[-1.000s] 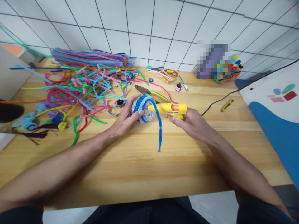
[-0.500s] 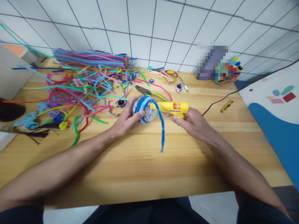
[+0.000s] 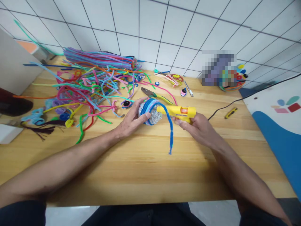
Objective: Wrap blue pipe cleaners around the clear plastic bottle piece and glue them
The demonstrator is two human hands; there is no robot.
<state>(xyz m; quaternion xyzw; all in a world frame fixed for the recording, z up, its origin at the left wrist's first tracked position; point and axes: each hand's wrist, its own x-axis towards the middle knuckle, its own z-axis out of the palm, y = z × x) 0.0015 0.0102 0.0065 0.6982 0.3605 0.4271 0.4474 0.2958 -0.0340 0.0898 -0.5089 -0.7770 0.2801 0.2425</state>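
Note:
My left hand (image 3: 133, 121) is wrapped round a ball (image 3: 150, 111) partly wound with blue, light blue and purple pipe cleaners. Its right side shows a bare, crumpled greyish-white core. From the top of the ball a loose blue pipe cleaner (image 3: 171, 133) curves over and hangs down. A yellow hot glue gun (image 3: 177, 110) is gripped in my right hand (image 3: 197, 125). The gun's nozzle points left, close against the ball beside the blue strand; whether it touches I cannot tell. Fingers behind the ball and the gun's handle are partly hidden.
Tangled coloured pipe cleaners (image 3: 77, 88) spread over the left of the wooden table (image 3: 141, 175), a bundle (image 3: 98, 58) behind them. Pliers (image 3: 150, 92) lie beyond the ball. A yellow utility knife (image 3: 231, 113) and a black cord (image 3: 225, 102) are at right.
The whole view has shifted slightly, so everything sits a little further right. Both hands keep their holds, and the glue gun's nozzle stays at the ball.

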